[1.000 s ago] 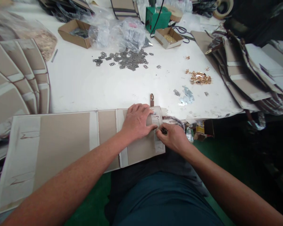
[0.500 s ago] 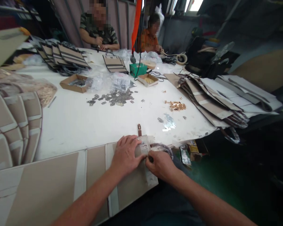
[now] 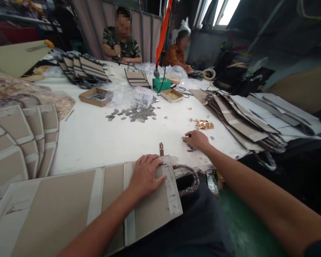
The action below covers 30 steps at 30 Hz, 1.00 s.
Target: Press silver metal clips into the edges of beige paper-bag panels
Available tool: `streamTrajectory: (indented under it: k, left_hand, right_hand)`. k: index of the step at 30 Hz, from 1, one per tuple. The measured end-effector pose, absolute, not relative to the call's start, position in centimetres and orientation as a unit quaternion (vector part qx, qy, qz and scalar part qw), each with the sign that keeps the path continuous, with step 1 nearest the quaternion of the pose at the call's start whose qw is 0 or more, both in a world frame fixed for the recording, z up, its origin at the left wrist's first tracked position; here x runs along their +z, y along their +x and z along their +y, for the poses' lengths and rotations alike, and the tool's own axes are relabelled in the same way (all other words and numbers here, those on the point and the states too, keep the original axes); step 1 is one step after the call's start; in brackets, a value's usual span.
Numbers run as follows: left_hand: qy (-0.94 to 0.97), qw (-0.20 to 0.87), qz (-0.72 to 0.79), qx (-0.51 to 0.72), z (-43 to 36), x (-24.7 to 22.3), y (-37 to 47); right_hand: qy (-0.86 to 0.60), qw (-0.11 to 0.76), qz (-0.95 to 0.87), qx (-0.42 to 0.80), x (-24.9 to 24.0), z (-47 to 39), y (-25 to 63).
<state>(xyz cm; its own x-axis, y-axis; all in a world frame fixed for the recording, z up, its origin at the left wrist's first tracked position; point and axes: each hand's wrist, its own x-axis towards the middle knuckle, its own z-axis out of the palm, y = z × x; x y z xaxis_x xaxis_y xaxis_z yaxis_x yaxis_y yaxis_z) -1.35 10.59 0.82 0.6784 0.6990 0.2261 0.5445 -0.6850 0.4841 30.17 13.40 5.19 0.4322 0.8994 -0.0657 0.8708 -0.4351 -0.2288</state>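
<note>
If pressed too lightly, the panel [image 3: 112,187] under the open left hand [image 3: 146,175] may slip, while the right hand [image 3: 198,140], whose grip I cannot tell, curls near small plates [image 3: 190,150].

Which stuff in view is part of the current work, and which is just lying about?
Apparently in use:
- beige panel, under the left hand
- looped handle at its edge
- brown tab at its far edge
- small metal plates, by the right hand

Probably lying about:
- green box
- pale roll
- clear plastic bags
</note>
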Motion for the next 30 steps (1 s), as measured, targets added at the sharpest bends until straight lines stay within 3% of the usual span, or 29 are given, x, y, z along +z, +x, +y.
streamTrajectory:
  k: [10,21,26,30]
  left_hand:
    - [0.891,0.201,0.350,0.206,10.2,0.7,-1.1]
    - [0.889,0.201,0.349,0.218,10.3,0.7,-1.4]
    - [0.889,0.197,0.349,0.222,10.3,0.5,-1.4]
    - [0.892,0.193,0.348,0.215,10.2,0.4,-1.2]
  right_hand:
    - [-0.854,0.095,-0.491,0.144,3.2,15.9,32.1]
    - [-0.831,0.209,-0.451,0.251,5.5,15.8,31.3]
    - [-0.791,0.274,-0.454,0.305,8.5,12.5,30.0]
    - [-0.718,0.270,-0.492,0.411,9.3,6.7,25.7]
